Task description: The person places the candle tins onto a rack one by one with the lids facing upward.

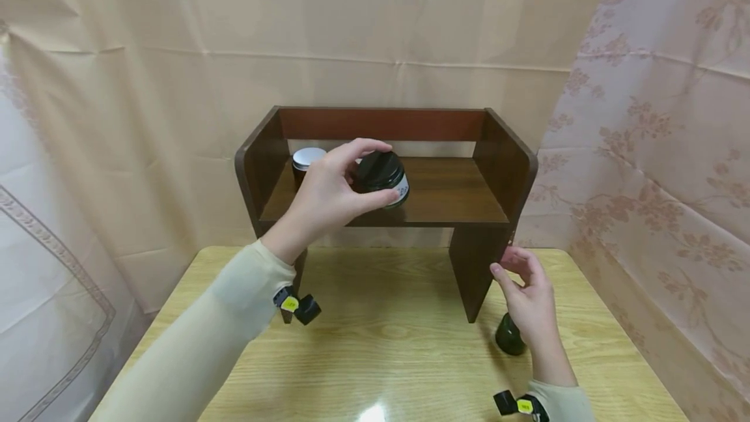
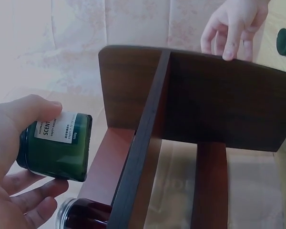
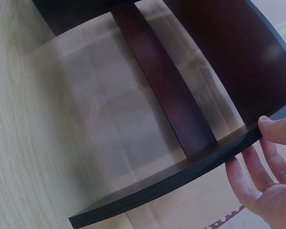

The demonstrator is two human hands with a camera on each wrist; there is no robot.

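My left hand (image 1: 331, 194) grips the green jar (image 1: 382, 174), thumb and fingers parted around its 2 sides, over the wooden shelf (image 1: 448, 191). A pale-lidded jar (image 1: 308, 159) stands just left of those fingers. My right hand (image 1: 530, 295) pinches the shelf's right side panel between thumb and fingers; 1 small green container (image 1: 510, 336) sits below them.

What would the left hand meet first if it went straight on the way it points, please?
The left hand, holding the green jar, would probably meet the reddish upper back rail first, though depth is unclear.
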